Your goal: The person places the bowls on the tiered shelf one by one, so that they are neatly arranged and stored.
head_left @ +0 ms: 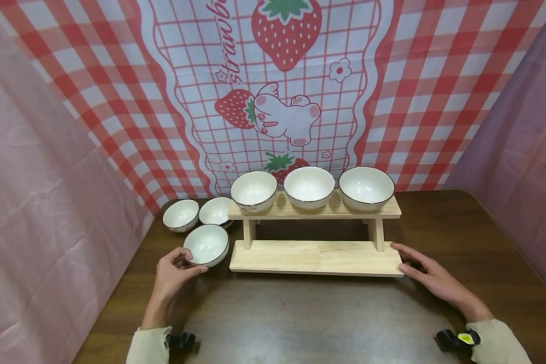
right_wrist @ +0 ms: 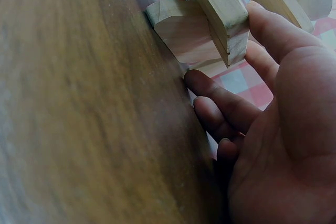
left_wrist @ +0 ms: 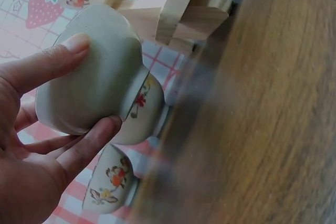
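My left hand grips a white bowl with a dark rim, thumb against its outer wall and fingers on the other side. In the left wrist view the bowl is tilted and raised over the table. My right hand holds the right end of the two-step wooden stand, thumb and fingers about the end of its lower board. Three similar bowls stand in a row on the upper step: a left bowl, a middle bowl and a right bowl.
Two more bowls, one at the far left and one partly behind the stand, sit on the brown table. Flower patterns show on their outsides. A strawberry-print checked cloth hangs behind, with pink cloth at the left side.
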Demonstrator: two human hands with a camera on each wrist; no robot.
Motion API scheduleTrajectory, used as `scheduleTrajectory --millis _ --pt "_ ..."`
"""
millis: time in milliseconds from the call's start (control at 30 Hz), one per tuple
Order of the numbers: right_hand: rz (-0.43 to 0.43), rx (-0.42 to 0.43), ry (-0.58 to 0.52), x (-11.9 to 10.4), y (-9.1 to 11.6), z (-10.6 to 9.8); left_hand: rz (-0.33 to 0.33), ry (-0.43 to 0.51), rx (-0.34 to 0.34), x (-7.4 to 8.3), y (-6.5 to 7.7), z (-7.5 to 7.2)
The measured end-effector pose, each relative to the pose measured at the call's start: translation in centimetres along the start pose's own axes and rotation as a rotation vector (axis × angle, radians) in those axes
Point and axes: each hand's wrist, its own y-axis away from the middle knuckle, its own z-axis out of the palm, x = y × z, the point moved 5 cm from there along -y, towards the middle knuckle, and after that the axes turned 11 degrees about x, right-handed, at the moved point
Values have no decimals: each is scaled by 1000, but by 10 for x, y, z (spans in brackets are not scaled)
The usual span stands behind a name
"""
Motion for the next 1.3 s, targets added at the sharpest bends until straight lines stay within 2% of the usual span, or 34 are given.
scheduleTrajectory --millis 267,667,1167,1300 --pt "3 8 -18 -2 1 -2 38 1 -19 12 6 3" --pt "17 0 -9 0 0 0 52 22 -75 30 19 10" --pt "0 12 -39 0 0 0 55 60 -154 42 28 27" --pt "-1 12 -31 0 0 -1 84 60 -162 45 29 33"
